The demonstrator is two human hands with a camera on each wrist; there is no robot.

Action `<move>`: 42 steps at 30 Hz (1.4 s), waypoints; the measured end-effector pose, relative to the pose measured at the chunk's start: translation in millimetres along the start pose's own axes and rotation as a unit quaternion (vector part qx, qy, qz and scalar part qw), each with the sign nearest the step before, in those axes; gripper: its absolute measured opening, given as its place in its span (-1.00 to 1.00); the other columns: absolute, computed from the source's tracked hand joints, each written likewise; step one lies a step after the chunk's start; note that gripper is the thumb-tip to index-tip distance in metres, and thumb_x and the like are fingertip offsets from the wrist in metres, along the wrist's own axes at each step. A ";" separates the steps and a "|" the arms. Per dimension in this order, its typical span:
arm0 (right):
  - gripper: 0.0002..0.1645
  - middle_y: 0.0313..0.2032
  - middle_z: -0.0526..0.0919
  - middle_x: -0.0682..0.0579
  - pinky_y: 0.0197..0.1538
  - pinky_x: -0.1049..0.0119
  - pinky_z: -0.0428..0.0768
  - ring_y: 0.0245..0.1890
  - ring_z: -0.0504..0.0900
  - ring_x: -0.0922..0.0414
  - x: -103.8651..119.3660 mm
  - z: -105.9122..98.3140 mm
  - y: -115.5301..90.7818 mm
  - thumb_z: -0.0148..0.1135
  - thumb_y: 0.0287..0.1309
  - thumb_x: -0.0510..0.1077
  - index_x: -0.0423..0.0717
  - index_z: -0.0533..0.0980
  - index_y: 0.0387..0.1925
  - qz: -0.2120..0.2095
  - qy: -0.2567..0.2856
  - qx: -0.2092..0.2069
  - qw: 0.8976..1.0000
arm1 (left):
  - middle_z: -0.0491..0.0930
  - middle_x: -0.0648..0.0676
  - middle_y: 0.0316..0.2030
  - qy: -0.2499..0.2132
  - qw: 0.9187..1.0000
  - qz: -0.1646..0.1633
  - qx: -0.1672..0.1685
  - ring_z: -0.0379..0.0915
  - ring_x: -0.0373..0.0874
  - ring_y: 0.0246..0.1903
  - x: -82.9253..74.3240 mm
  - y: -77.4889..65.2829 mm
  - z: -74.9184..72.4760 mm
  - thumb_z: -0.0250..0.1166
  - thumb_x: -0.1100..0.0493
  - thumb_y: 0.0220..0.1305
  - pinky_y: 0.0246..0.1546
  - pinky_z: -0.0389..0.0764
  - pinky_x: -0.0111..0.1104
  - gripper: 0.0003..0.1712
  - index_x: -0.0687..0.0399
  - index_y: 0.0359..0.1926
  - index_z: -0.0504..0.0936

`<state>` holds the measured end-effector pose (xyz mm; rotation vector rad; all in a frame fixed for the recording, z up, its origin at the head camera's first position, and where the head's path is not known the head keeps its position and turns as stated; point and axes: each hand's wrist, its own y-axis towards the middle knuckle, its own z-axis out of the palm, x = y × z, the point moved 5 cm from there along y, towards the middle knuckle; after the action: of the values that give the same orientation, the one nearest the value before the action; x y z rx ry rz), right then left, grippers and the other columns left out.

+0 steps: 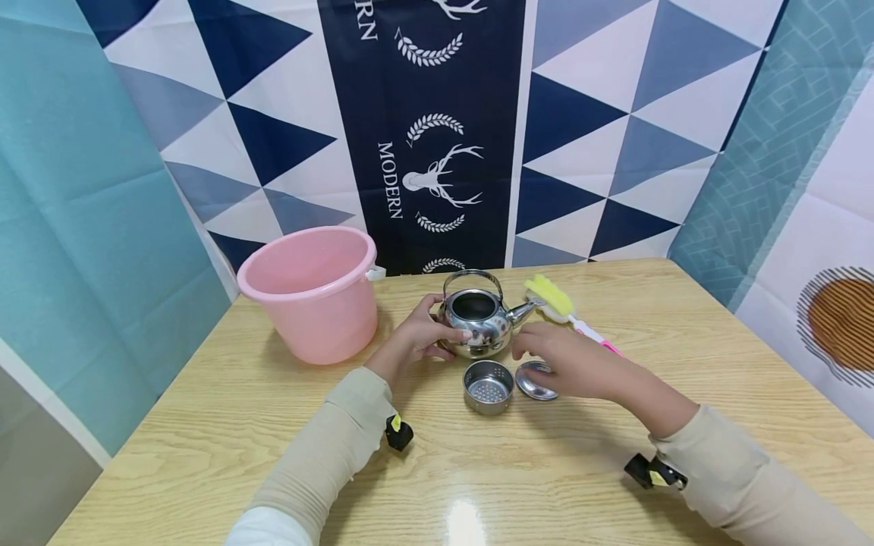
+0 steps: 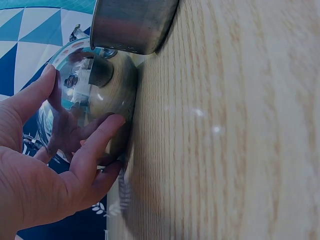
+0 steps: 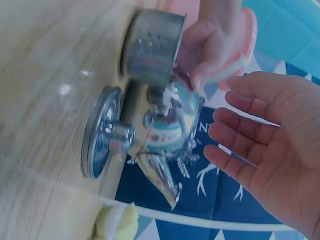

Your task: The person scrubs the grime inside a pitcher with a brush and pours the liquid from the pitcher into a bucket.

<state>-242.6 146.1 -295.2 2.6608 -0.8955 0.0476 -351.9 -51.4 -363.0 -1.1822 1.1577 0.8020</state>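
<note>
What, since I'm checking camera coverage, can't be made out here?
Head: part of the teapot lid, behind the right hand.
Head: anything inside the metal teapot, lost in shadow.
Head: floor of the pink bucket, behind its near wall.
Left wrist: rest of the infuser basket, cut by the top edge.
Right wrist: handle of the cleaning brush, below the bottom edge.

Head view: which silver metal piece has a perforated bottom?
The short cylindrical silver metal strainer, left of the round silver metal lid; neither that lid nor the spouted silver metal kettle shows perforations.
</note>
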 end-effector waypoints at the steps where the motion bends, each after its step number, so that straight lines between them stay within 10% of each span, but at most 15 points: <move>1: -0.79 -0.24 0.57 0.09 -0.16 0.22 0.65 -0.20 0.57 0.11 -1.9 -1.9 -1.0 0.41 0.07 -0.28 -0.09 0.57 -0.23 0.004 0.000 -0.005 1.000 | 0.27 0.27 0.11 0.000 1.000 0.000 -0.001 0.47 0.17 -0.08 0.1 -0.1 -0.1 0.50 0.46 -0.04 -0.26 0.71 0.03 0.01 -0.19 0.36 0.23; 42: -0.60 -0.30 0.61 -0.14 -0.19 -0.07 0.64 -0.27 0.59 -0.08 -108.6 -6.9 -56.9 0.41 0.07 -0.13 -0.33 0.53 -0.16 0.247 -0.027 0.063 0.967 | 0.28 0.25 0.12 0.012 1.000 -0.006 -0.003 0.49 0.11 -0.13 -0.8 -2.9 -0.7 0.53 0.41 -0.05 -0.26 0.72 -0.03 0.03 -0.21 0.37 0.22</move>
<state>-295.3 254.0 -320.5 2.4885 -1.6004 0.1535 -349.5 -52.7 -361.4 -1.2050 1.1682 0.7838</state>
